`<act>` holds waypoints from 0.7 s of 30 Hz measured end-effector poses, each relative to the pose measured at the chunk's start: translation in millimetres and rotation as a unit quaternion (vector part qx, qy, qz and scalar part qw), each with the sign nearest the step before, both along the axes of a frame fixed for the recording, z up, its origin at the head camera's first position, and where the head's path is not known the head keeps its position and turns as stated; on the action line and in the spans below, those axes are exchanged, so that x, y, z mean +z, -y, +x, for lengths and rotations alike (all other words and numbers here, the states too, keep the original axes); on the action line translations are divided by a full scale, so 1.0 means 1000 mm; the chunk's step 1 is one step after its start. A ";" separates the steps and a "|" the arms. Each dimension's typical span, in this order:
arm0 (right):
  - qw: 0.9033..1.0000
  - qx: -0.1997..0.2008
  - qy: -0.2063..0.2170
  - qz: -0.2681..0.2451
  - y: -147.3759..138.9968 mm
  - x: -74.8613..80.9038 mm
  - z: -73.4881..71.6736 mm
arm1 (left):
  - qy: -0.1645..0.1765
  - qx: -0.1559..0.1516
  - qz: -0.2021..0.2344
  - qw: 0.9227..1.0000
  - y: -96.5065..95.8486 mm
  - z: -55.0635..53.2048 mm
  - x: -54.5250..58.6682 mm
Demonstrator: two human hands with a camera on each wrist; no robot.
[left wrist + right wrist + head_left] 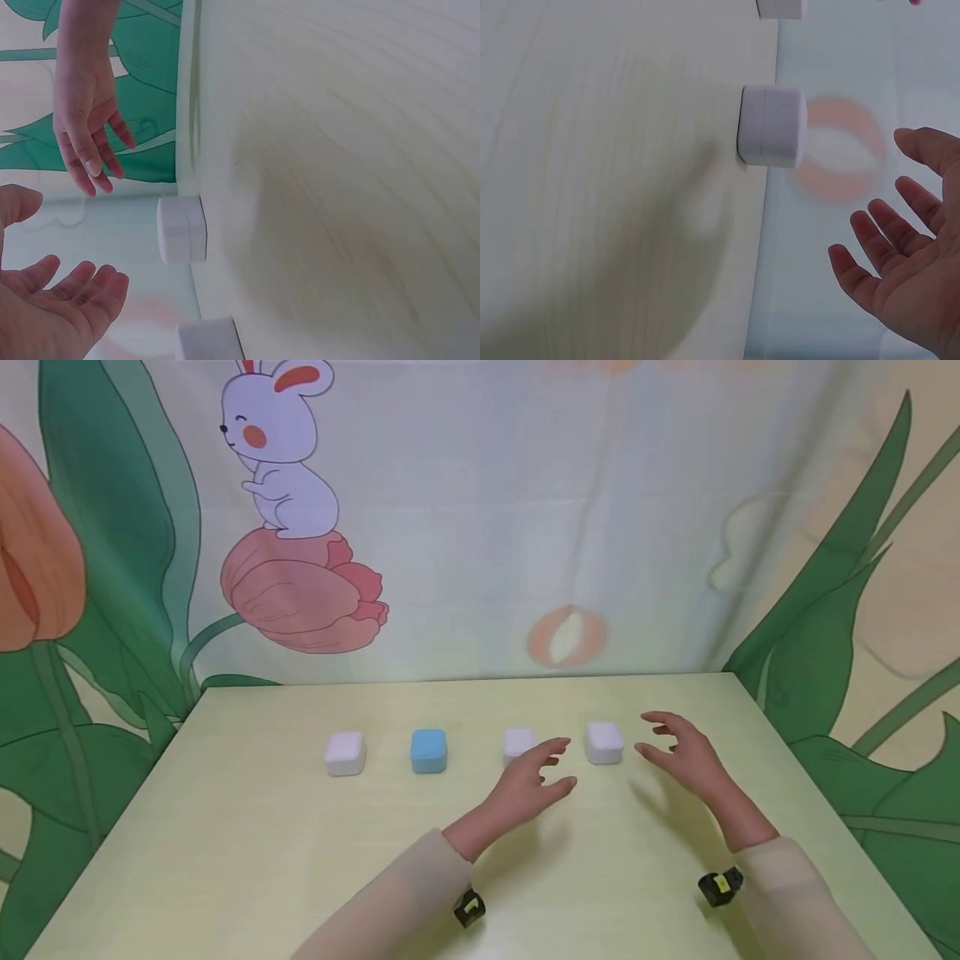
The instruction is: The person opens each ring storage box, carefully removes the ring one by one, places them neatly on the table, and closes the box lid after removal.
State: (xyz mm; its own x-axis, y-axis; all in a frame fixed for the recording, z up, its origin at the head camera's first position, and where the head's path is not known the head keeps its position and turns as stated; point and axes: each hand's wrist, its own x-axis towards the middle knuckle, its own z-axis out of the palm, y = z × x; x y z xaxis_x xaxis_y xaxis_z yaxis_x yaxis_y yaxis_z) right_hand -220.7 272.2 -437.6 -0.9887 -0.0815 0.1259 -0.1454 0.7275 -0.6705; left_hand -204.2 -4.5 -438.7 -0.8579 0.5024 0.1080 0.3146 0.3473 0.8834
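Note:
Four small rounded blocks would overstate nothing but their row: a white block (345,753) at the left, a blue block (429,752), another white block (519,745) and a white block (604,743) at the right. My left hand (525,785) hovers with relaxed, parted fingers, partly covering the third block in the head view. My right hand (686,756) is raised just right of the rightmost block, fingers and thumb apart. Neither hand holds anything. In the right wrist view the white block (772,126) stands apart from the right hand (915,247).
The blocks stand on a pale wood-grain table (225,843). Behind its back edge hangs a curtain (465,527) printed with a rabbit, tulips and leaves. A small black device (720,887) sits at the right wrist, another black device (470,907) at the left.

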 end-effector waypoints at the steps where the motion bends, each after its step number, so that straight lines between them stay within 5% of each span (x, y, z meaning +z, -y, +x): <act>1: 1.000 -0.001 0.000 0.000 -0.001 0.000 0.000 | 0.000 -0.001 0.005 1.000 -0.003 -0.002 0.000; 21: 0.998 0.017 0.053 -0.033 -0.009 -0.010 -0.007 | -0.015 0.056 -0.010 0.998 -0.049 -0.021 -0.014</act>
